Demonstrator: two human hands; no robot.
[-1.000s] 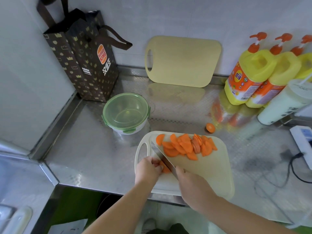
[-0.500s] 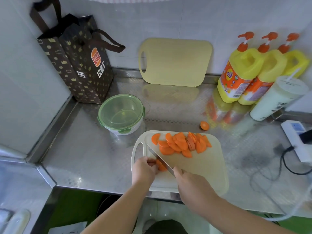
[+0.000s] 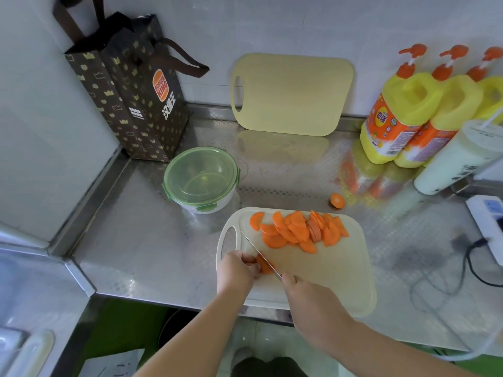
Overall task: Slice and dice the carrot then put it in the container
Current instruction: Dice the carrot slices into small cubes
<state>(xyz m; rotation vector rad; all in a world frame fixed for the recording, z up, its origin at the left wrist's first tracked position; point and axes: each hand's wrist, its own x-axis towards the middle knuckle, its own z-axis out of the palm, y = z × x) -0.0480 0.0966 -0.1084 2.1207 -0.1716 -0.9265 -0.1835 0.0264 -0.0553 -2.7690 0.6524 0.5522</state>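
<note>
Left grip [image 3: 236, 270] pinches a short carrot stub [image 3: 265, 268] on the cutting board [image 3: 326, 273]. Right grip [image 3: 307, 297] is closed round the knife [image 3: 258, 254], blade against the stub. Cut slices [image 3: 296, 232] lie beyond both grips. The container [image 3: 201, 180], lid on, sits beyond the left grip. Judgement: stub stiff, light, likely slick; hold the end away from the blade, fingertips tucked.

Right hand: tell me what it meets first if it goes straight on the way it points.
Probably the carrot piece pinned by the left hand, just ahead of the right hand along the knife; depth is unclear.
</note>
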